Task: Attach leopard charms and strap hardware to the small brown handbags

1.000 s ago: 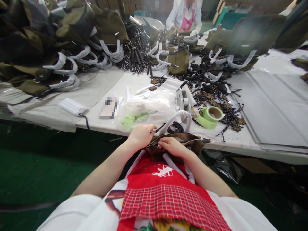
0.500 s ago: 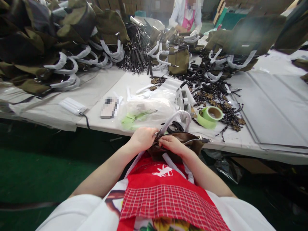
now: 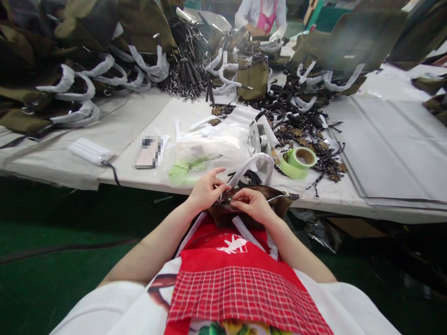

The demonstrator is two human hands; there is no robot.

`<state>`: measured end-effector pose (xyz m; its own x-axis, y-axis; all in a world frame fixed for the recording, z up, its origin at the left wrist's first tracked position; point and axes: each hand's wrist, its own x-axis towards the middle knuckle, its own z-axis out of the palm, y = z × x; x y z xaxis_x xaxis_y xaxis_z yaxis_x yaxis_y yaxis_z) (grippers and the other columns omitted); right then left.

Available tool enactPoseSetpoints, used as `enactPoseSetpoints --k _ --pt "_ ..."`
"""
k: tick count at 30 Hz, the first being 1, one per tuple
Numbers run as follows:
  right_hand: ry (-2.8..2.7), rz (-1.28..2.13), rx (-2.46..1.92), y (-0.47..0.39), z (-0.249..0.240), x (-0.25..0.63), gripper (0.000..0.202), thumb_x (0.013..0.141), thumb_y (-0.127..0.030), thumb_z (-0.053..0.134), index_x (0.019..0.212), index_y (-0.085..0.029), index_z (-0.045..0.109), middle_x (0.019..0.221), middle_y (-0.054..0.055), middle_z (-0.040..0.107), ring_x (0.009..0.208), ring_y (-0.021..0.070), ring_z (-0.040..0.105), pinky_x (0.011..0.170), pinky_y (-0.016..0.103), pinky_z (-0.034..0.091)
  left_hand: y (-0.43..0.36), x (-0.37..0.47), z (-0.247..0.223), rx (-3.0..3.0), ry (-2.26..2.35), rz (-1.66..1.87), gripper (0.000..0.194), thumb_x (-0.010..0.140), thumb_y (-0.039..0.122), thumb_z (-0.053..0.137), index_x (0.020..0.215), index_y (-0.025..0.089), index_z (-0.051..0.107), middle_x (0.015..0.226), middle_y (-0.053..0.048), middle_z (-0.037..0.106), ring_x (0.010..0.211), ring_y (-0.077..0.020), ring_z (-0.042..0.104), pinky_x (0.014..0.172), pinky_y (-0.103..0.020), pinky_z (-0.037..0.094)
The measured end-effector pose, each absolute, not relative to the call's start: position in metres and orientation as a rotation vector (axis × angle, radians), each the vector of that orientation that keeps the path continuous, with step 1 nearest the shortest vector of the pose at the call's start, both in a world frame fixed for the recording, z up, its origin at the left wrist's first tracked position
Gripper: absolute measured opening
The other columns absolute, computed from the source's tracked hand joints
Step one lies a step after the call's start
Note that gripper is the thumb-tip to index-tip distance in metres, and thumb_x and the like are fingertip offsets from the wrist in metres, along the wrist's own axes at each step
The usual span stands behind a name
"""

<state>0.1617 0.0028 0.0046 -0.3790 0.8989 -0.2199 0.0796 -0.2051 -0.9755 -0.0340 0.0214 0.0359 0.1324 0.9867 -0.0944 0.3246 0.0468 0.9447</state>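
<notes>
An olive-brown handbag (image 3: 284,204) rests against my apron at the table's front edge, its mouth facing up. One white-wrapped handle (image 3: 271,167) arches up at its far side; another hangs toward me. My left hand (image 3: 206,190) is at the bag's left corner, index finger raised, thumb and curled fingers at the rim. Over the opening, my right hand (image 3: 252,204) is closed in a pinch, its fingertips beside small metal hardware; what they pinch is too small to make out. A metal clasp sits at the bag's right end. The bag's inside is mostly hidden.
Behind the bag lie a coiled black strap (image 3: 249,178), a clear plastic bag (image 3: 209,156) and green tape (image 3: 296,163). A phone (image 3: 148,152) and white power strip (image 3: 90,151) lie leftward. Stacked olive bags (image 3: 139,28) and black straps (image 3: 186,56) stand farther back. A co-worker (image 3: 261,18) is opposite.
My left hand's index finger has lifted off the bag's corner. My right hand's fingers have risen slightly from the opening. The view has shifted a little, so the table appears farther left and higher.
</notes>
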Motion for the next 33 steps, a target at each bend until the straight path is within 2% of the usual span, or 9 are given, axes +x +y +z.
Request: enactPoseSetpoints --k 2,4,7,13,16,19,22,33 --pt "-1.390 1.666 -1.189 0.003 0.005 0.162 0.018 0.073 -0.033 0.075 0.082 -0.019 0.068 0.075 0.001 0.075 0.071 0.0183 0.071 0.070 0.030 0.056 0.020 -0.034 0.037 1.443 1.363 0.844 0.040 0.079 0.028 0.067 0.115 0.016 0.057 0.080 -0.005 0.077 0.070 -0.0182 0.072 0.061 -0.025 0.053" --pt "-1.429 1.612 -1.206 0.004 0.006 0.163 0.016 0.076 -0.033 0.072 0.083 -0.019 0.071 0.078 0.002 0.076 0.073 0.0189 0.072 0.072 0.031 0.057 0.019 -0.035 0.039 1.457 1.339 0.792 0.021 0.080 0.031 0.067 0.094 0.017 0.062 0.078 -0.005 0.077 0.067 -0.0168 0.070 0.059 -0.024 0.051" --pt "-1.494 1.562 -1.209 0.004 0.004 0.164 0.016 0.079 -0.034 0.070 0.086 -0.020 0.075 0.079 0.003 0.076 0.074 0.0187 0.071 0.073 0.031 0.057 0.018 -0.038 0.042 1.527 1.301 0.716 0.018 0.082 0.034 0.064 0.078 0.017 0.065 0.073 -0.003 0.074 0.059 -0.0130 0.064 0.056 -0.022 0.047" --pt "-1.698 1.234 -1.155 0.008 -0.001 0.165 0.013 0.080 -0.030 0.071 0.087 -0.024 0.080 0.084 0.004 0.074 0.083 0.0191 0.066 0.080 0.032 0.053 0.017 -0.039 0.047 1.742 1.254 0.639 0.018 0.084 0.027 0.057 0.078 0.017 0.071 0.070 0.000 0.070 0.064 -0.0125 0.060 0.061 -0.022 0.046" --pt "-1.689 1.260 -1.152 0.007 -0.003 0.163 0.015 0.083 -0.028 0.068 0.092 -0.024 0.079 0.089 0.004 0.075 0.083 0.0189 0.068 0.079 0.031 0.054 0.016 -0.038 0.048 1.906 1.246 0.603 0.016 0.084 0.025 0.058 0.077 0.018 0.071 0.073 -0.001 0.070 0.069 -0.0138 0.060 0.068 -0.024 0.046" --pt "-1.617 1.363 -1.180 0.003 -0.004 0.161 0.028 0.084 -0.031 0.068 0.109 -0.023 0.073 0.087 0.003 0.076 0.076 0.0181 0.070 0.077 0.031 0.056 0.016 -0.035 0.046 1.968 1.287 0.584 0.015 0.085 0.024 0.058 0.077 0.018 0.070 0.071 -0.001 0.069 0.067 -0.0149 0.060 0.068 -0.026 0.046" --pt "-1.605 1.362 -1.210 0.001 -0.004 0.160 0.041 0.082 -0.033 0.071 0.121 -0.021 0.066 0.087 0.002 0.077 0.076 0.0190 0.072 0.081 0.034 0.057 0.015 -0.032 0.043 1.976 1.304 0.592 0.014 0.084 0.022 0.059 0.075 0.018 0.070 0.072 -0.002 0.069 0.067 -0.0150 0.059 0.066 -0.026 0.045" --pt "-1.649 1.297 -1.205 0.000 -0.005 0.159 0.035 0.084 -0.031 0.069 0.118 -0.023 0.066 0.094 0.003 0.078 0.086 0.0217 0.074 0.088 0.038 0.058 0.016 -0.031 0.042 2.027 1.328 0.560 0.015 0.085 0.022 0.061 0.074 0.017 0.070 0.070 -0.002 0.067 0.066 -0.0154 0.057 0.064 -0.026 0.042"
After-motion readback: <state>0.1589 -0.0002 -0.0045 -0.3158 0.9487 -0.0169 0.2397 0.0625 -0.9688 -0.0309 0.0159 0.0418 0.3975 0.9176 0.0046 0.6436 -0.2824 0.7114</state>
